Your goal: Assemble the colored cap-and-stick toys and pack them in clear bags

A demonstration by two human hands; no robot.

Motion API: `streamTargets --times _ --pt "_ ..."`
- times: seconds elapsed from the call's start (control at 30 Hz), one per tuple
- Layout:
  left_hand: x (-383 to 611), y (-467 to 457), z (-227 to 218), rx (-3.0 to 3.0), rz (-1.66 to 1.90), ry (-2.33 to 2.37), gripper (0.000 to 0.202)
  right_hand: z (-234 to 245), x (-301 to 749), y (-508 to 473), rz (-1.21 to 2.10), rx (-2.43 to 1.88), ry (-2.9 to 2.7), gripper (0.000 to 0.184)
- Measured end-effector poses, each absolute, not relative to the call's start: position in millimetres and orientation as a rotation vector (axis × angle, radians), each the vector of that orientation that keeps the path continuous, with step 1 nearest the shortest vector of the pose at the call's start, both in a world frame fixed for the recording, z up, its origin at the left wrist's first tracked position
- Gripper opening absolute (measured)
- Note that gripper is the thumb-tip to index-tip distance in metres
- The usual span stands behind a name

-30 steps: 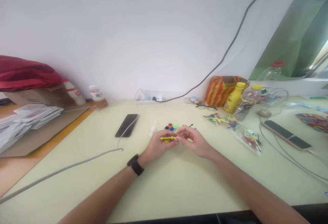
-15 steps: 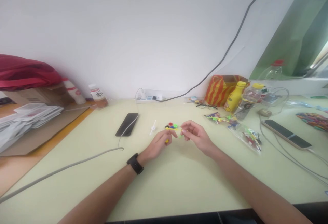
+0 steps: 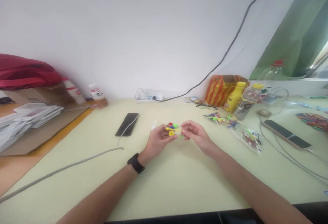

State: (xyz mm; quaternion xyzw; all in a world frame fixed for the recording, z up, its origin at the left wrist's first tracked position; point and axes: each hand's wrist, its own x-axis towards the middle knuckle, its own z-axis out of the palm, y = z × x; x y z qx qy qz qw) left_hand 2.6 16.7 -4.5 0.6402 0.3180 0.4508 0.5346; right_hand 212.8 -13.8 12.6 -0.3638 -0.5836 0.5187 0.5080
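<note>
My left hand (image 3: pixel 156 140), with a black watch on its wrist, is closed on a small yellow plastic toy part (image 3: pixel 172 130) with a round wheel, held just above the pale green desk (image 3: pixel 179 183). My right hand (image 3: pixel 196 136) is beside it with fingers curled, pinching the right end of the same yellow piece. Several small coloured round pieces (image 3: pixel 172 125), red, blue, green and dark, lie on the desk just behind the hands. A small white stick-like part (image 3: pixel 153 125) lies to the left of them.
A black phone (image 3: pixel 126 124) on a cable lies left of the hands. Bags of coloured toy parts (image 3: pixel 243 131), a yellow bottle (image 3: pixel 234 97), glasses (image 3: pixel 206 107), a striped bag (image 3: pixel 220 89) and another phone (image 3: pixel 285 134) are on the right. A power strip (image 3: pixel 150 97) sits at the wall. Stacked packets (image 3: pixel 28 114) lie far left.
Both hands rose slightly and moved away from me. The yellow piece turned in my left hand, so its wheel now faces me; my right hand shifted a little to the right.
</note>
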Motion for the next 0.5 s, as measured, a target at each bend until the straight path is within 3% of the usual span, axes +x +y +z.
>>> streamTargets --times 0.23,0.5 --pt "3.4 9.7 2.1 1.581 1.059 0.807 0.036 3.7 207.7 -13.1 1.179 -0.902 -1.562 0.023" --pt "2.1 10.4 3.2 1.67 1.084 0.763 0.027 6.2 206.2 -17.3 0.843 -1.006 -1.726 0.019"
